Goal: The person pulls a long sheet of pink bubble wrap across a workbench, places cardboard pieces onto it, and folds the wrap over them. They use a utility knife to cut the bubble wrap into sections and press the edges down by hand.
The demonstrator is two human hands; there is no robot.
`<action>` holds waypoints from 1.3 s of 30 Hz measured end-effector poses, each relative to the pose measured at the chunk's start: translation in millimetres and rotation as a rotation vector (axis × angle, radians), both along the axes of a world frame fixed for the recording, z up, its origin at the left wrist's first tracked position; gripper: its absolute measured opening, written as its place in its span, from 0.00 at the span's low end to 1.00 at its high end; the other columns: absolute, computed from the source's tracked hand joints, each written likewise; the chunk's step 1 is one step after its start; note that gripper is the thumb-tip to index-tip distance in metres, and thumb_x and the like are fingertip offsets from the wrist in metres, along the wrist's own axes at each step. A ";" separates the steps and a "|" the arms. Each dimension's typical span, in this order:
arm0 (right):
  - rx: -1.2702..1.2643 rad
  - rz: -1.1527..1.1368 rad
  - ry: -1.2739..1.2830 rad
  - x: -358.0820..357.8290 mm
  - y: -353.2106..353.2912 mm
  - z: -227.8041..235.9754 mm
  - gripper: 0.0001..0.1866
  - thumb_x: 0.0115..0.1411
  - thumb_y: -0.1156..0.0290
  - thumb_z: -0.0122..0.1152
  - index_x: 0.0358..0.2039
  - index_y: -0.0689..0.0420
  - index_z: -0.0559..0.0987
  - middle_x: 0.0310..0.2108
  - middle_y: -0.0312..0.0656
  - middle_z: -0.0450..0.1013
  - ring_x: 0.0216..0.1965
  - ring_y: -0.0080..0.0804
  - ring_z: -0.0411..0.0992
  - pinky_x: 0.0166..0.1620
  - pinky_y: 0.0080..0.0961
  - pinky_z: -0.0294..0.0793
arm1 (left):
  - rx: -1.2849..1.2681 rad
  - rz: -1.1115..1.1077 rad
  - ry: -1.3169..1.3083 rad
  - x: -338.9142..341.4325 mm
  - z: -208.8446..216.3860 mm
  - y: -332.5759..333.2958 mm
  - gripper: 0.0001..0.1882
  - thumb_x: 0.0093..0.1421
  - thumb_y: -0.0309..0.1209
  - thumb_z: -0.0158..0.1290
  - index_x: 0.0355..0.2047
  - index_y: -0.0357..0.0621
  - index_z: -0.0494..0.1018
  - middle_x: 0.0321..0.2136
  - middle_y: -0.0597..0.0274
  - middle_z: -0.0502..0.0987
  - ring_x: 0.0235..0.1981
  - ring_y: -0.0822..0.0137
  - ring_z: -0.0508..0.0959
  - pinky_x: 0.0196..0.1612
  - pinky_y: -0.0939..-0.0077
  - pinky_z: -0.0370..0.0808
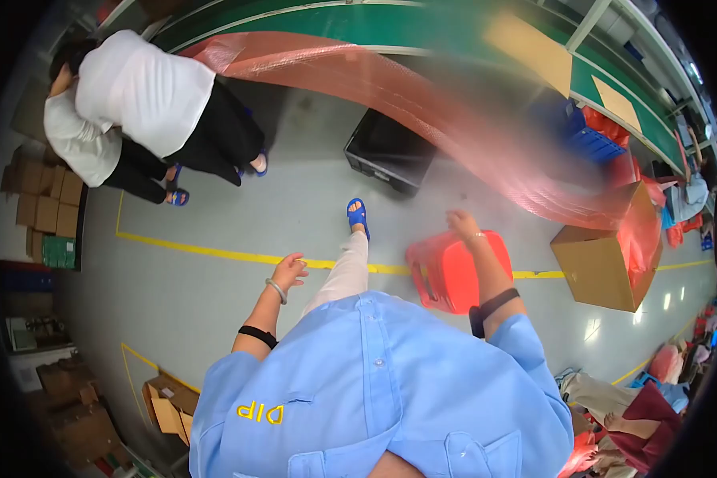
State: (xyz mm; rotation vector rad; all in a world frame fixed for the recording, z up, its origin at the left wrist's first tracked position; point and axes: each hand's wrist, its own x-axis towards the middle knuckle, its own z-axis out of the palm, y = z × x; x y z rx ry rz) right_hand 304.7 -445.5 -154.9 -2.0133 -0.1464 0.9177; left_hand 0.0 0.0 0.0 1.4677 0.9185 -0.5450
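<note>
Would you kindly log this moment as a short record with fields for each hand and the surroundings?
Left hand: empty, fingers loosely curled, in the air over the grey floor
Right hand: empty, raised above the red plastic stool; contact cannot be told
Overhead: blurred pink bubble wrap sheet sweeping toward an open cardboard box
Floor: yellow line, black crate
Others: two people bent over at upper left
</note>
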 end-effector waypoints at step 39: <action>0.110 0.266 0.295 539.7 190.2 307.2 0.07 0.56 0.70 0.61 0.34 0.57 0.77 0.23 0.25 0.68 0.24 0.12 0.61 0.27 0.12 0.61 | -0.690 0.960 -0.713 610.9 87.9 50.8 0.12 0.60 0.29 0.50 0.44 0.44 0.70 0.35 0.62 0.76 0.36 0.66 0.77 0.41 0.68 0.75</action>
